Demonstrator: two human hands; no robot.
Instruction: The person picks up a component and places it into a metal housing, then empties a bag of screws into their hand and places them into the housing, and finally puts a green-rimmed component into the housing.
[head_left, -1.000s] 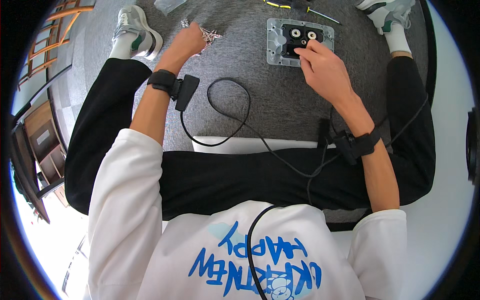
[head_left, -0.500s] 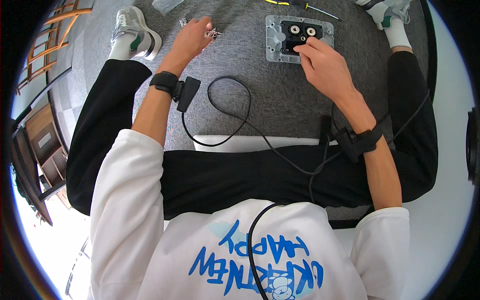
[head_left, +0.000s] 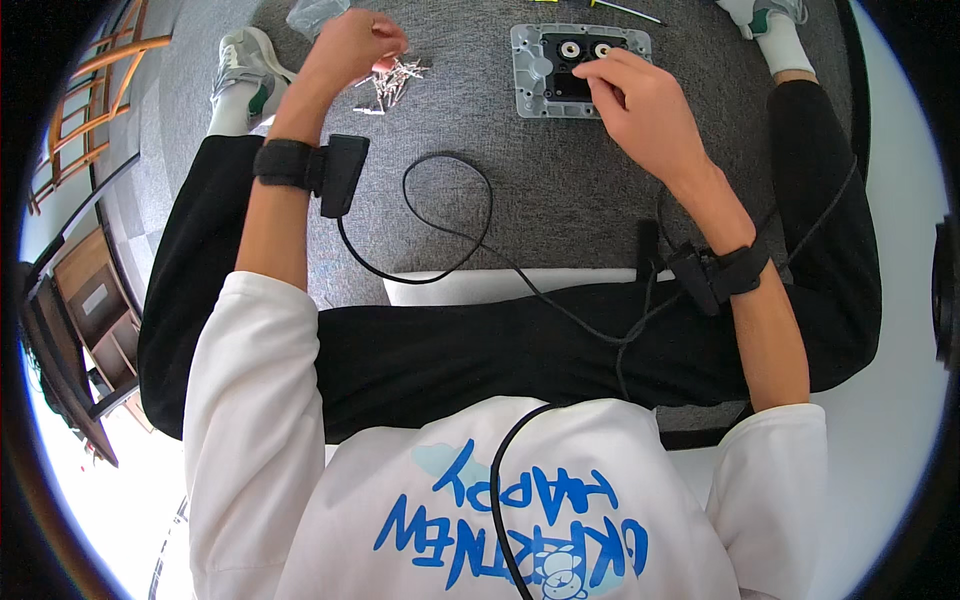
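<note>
My left hand (head_left: 352, 48) hovers at the far left edge of a small pile of screws (head_left: 395, 88), fingers pinched together; what they hold, if anything, is too small to make out. The screws are silvery and lie loose on the grey carpet. Over to the right, my right hand (head_left: 645, 115) is curled above a grey metal housing (head_left: 528, 98). Its thumb and forefinger are pressed together over the housing's black inner plate (head_left: 570, 85), which carries two pale round pieces. Anything between those fingers is hidden.
A clear plastic bag (head_left: 314, 16) lies beyond my left hand. A screwdriver's shaft (head_left: 628, 12) shows beyond the housing. A black cable (head_left: 490, 205) loops over the carpet (head_left: 560, 190) from the black strapped device (head_left: 342, 175) on my left wrist. My legs spread to both sides.
My left hand has drawn left and away from the screws, uncovering the pile. My right hand stays at the housing, fingers still closed. The whole view has shifted slightly.
</note>
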